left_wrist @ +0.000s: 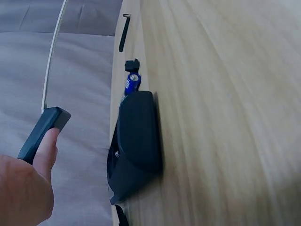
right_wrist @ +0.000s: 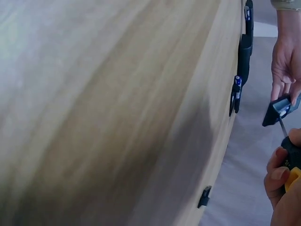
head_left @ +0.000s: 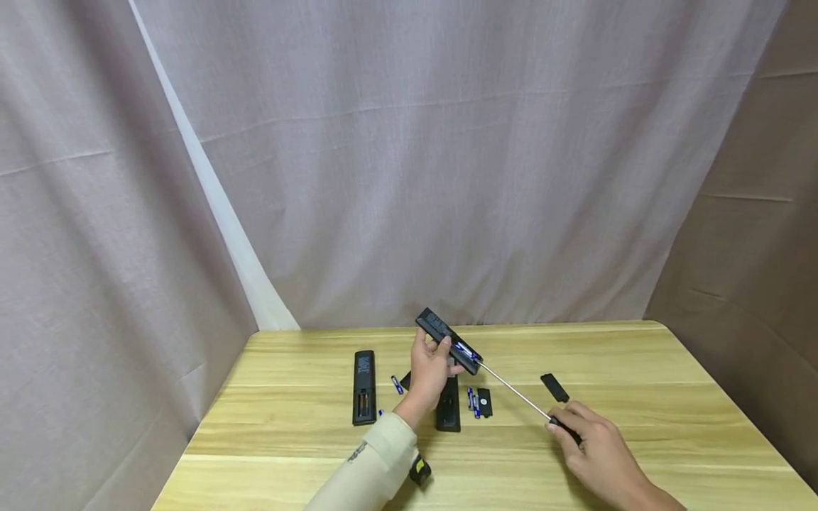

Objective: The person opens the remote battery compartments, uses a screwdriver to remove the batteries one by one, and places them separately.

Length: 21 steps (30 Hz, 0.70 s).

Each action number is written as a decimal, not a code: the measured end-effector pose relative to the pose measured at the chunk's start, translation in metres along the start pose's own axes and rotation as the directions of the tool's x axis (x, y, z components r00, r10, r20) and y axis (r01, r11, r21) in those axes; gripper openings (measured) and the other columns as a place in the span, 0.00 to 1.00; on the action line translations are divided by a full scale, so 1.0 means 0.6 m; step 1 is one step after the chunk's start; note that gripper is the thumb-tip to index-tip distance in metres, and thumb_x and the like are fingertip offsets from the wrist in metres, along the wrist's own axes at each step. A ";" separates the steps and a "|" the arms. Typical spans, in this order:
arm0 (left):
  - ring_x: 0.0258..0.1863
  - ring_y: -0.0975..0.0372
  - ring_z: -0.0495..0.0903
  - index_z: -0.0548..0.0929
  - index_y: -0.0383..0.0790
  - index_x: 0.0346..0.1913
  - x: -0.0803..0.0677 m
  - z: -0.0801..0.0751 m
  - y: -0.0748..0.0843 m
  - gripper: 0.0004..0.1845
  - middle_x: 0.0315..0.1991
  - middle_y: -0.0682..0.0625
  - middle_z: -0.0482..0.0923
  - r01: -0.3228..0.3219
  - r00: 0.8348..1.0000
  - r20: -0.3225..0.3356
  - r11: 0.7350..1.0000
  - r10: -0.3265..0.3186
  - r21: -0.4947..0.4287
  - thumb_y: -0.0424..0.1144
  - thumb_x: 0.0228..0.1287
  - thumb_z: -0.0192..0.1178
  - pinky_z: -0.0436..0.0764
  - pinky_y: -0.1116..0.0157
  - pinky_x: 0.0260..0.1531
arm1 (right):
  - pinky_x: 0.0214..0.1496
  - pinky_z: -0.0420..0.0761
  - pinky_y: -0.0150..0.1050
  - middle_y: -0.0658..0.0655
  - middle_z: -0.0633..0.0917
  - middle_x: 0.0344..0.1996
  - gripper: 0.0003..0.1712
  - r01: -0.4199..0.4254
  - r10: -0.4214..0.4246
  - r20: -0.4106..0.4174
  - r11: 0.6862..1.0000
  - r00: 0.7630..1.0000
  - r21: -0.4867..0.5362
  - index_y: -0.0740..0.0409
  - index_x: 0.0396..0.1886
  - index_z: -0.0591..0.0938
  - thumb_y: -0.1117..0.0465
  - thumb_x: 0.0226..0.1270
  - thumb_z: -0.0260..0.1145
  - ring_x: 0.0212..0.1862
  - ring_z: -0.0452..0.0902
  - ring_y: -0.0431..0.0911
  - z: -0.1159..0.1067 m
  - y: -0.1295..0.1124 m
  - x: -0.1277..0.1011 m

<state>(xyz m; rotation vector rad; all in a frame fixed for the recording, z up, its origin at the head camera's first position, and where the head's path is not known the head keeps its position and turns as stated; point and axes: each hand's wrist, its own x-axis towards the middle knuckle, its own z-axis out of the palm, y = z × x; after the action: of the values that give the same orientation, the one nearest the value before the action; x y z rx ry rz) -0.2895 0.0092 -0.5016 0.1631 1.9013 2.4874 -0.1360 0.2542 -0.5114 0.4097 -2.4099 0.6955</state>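
Observation:
My left hand grips a black remote and holds it tilted above the table, its open battery bay with blue batteries facing the right. My right hand grips the black and yellow handle of a long screwdriver. Its thin shaft reaches up to the remote's battery end. In the left wrist view a fingertip presses the held remote's corner.
On the wooden table lie a second remote at the left and a third remote under the left hand. Loose blue batteries, small black covers and a black and yellow object are scattered about. Curtains hang behind.

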 end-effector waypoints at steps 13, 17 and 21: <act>0.51 0.53 0.91 0.67 0.50 0.76 -0.009 0.004 0.004 0.23 0.64 0.34 0.84 -0.073 0.996 0.065 0.985 0.063 0.156 0.36 0.85 0.53 0.96 0.53 0.41 | 0.22 0.67 0.24 0.42 0.80 0.33 0.11 0.172 -0.155 0.099 0.966 0.983 -0.191 0.61 0.38 0.90 0.68 0.56 0.81 0.27 0.62 0.25 -0.036 -0.018 0.047; 0.51 0.50 0.91 0.67 0.48 0.75 -0.007 0.003 0.002 0.22 0.61 0.34 0.84 -0.049 0.998 0.034 0.995 0.046 0.091 0.35 0.85 0.53 0.94 0.44 0.47 | 0.24 0.66 0.24 0.41 0.82 0.34 0.12 0.104 -0.094 0.081 0.987 0.992 -0.126 0.62 0.41 0.91 0.69 0.57 0.81 0.29 0.62 0.25 -0.032 -0.012 0.039; 0.47 0.49 0.92 0.69 0.46 0.72 -0.005 0.001 -0.002 0.20 0.58 0.33 0.85 -0.018 1.000 0.014 0.999 0.017 0.033 0.33 0.84 0.53 0.94 0.42 0.47 | 0.27 0.67 0.23 0.41 0.84 0.35 0.12 0.060 -0.056 0.064 0.995 0.996 -0.074 0.60 0.41 0.92 0.70 0.57 0.81 0.31 0.66 0.25 -0.022 -0.004 0.025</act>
<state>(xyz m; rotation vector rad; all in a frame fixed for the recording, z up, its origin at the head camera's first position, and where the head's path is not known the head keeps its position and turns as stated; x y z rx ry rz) -0.2869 0.0097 -0.5027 0.1974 1.9448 2.4604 -0.1407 0.2578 -0.4919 0.4742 -2.4631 0.5715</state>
